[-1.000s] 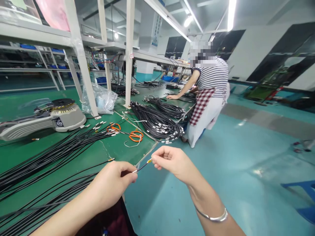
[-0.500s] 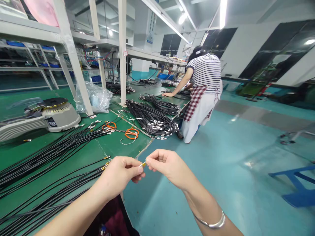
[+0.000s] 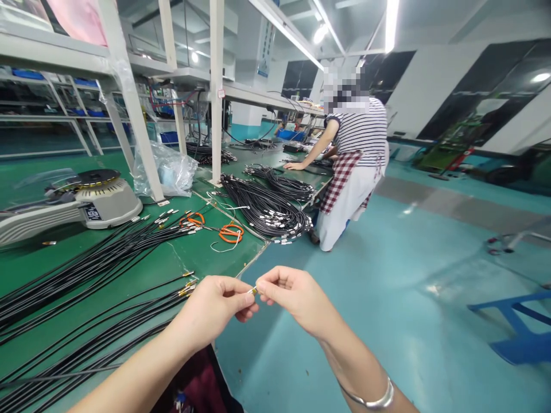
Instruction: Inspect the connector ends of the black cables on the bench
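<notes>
In front of me, above the floor at the bench corner, my left hand (image 3: 224,304) pinches a small white and yellow cable end (image 3: 253,291) between thumb and forefinger. My right hand (image 3: 286,292) closes on the same piece from the right, its fingertips almost touching those of the left. Most of the cable end is hidden by the fingers. Left of my hands lies a bundle of black cables (image 3: 129,321) with gold-coloured tips, partly behind my left forearm. A second bundle of black cables (image 3: 107,255) with white and yellow ends lies farther back on the green bench top (image 3: 172,258).
Orange-handled scissors (image 3: 231,232) lie near the bench edge. A round grey tape dispenser (image 3: 107,201) stands left, beside a clear plastic bag (image 3: 172,169). Coiled black cables (image 3: 267,206) lie beyond. A co-worker (image 3: 357,155) leans over the bench. A blue stool (image 3: 516,327) stands right.
Both hands have shifted very slightly right and down, still pinching the cable end. Less of its yellow part shows between the fingers. The co-worker stays in the same pose.
</notes>
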Demonstrator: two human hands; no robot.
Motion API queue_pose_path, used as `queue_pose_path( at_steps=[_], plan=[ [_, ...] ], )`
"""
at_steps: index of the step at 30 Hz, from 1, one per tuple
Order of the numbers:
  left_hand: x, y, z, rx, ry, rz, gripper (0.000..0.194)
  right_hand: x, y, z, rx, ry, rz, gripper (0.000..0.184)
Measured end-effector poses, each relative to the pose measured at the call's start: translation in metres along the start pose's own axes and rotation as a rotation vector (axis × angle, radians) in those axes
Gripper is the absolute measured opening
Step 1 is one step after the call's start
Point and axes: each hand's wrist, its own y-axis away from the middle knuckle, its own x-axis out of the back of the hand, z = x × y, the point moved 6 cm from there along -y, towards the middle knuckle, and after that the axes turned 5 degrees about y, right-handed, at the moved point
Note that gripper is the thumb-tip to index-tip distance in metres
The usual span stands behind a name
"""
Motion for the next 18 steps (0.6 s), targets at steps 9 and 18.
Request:
queue_pose_path(
  at_steps=[9,18],
  plan=[
    [0.006,0.01,0.001,-0.004,-0.401,0.094,0.028,-0.008,-0.002,0.007,-0.018,-0.046,-0.049,0.013],
    [0.0,0.004,-0.009,-0.069,-0.403,0.139,0.025,-0.011,0.001,0.011,-0.012,-0.021,-0.066,0.016]
  ],
)
